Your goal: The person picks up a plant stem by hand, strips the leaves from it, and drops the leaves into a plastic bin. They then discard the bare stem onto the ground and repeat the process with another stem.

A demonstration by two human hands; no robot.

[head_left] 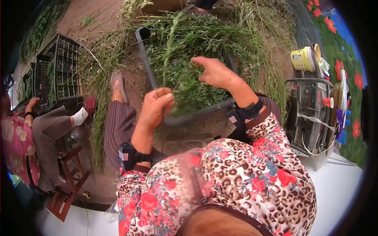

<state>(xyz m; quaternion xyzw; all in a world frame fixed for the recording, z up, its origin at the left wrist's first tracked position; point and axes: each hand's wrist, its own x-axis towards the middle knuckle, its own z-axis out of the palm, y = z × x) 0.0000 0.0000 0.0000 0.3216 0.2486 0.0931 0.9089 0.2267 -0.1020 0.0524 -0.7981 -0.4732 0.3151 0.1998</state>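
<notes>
Stalk (169, 48) in left hand (156, 107)

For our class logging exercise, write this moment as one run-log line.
left hand: closed on green stem | right hand: index finger extended, over greens | greens: in dark tub

Floored in bare brown earth (104, 8) — greyer around a low, reddish-brown wooden stool (62, 205) at the left. Edged at the right by a green backdrop with red flowers (352, 147), blue toward its top. Bounded lower down by plain white surfaces (342, 185) — lit softly.
</notes>
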